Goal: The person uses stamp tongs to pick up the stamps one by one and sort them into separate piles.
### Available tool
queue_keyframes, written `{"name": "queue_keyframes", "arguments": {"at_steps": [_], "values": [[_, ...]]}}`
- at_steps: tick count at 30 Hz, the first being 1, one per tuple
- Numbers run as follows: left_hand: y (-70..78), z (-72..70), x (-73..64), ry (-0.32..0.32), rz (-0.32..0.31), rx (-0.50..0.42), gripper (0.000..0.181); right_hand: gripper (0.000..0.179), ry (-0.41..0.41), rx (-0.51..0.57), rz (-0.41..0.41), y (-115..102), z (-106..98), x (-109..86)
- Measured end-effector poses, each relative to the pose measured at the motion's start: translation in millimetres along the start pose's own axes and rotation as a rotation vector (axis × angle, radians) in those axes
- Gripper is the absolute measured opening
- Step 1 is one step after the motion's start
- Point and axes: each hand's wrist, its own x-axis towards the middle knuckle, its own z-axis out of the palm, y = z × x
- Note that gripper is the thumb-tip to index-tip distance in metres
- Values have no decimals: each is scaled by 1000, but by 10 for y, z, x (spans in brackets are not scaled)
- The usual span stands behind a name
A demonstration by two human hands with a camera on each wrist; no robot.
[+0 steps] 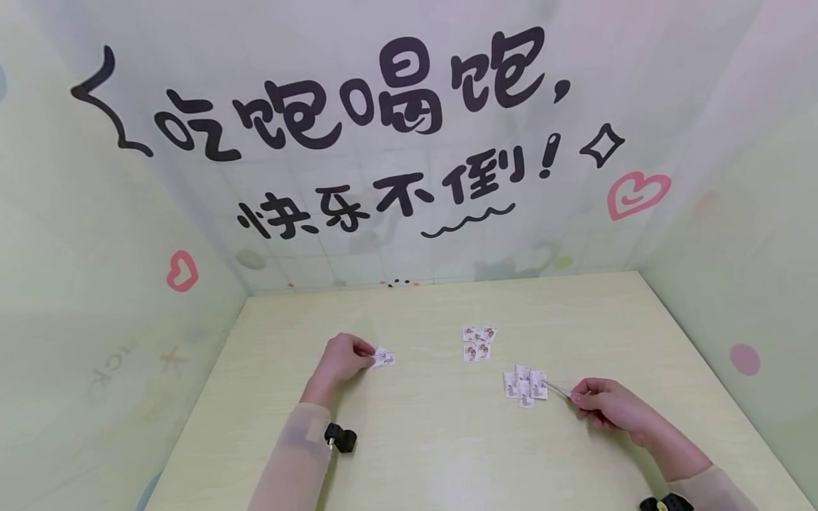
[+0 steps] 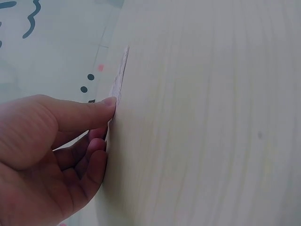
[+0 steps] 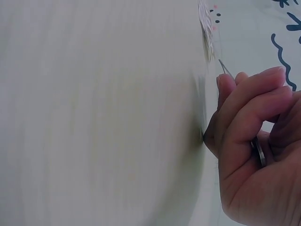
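Observation:
Between thumb and fingers, my left hand (image 1: pixel 341 357) pinches small white printed paper pieces (image 1: pixel 385 358) at the tabletop. The left wrist view shows these paper pieces (image 2: pixel 120 77) almost edge-on. On the right, slim metal tweezers (image 1: pixel 559 389) are gripped by my right hand (image 1: pixel 610 404), their tip at the edge of a cluster of grey-printed paper squares (image 1: pixel 525 389). Whether the tip has caught a square is too small to tell. Behind that cluster lies a second group of squares (image 1: pixel 471 353) with orange-brown pictures. Curled fingers hide most of the tweezers (image 3: pixel 259 153) in the right wrist view.
The pale wood-grain table (image 1: pixel 434 433) meets a printed back wall (image 1: pixel 409 255) with large black lettering. Side walls (image 1: pixel 735 284) stand along the table's left and right edges. A black wrist camera (image 1: pixel 341 438) sits on the left sleeve.

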Motion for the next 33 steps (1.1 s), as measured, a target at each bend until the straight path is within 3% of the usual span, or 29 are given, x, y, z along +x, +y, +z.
{"name": "queue_keyframes", "arguments": {"at_steps": [33], "values": [[9, -4, -5, 5, 9, -5, 10, 19, 20, -7, 29, -46, 2, -77]]}}
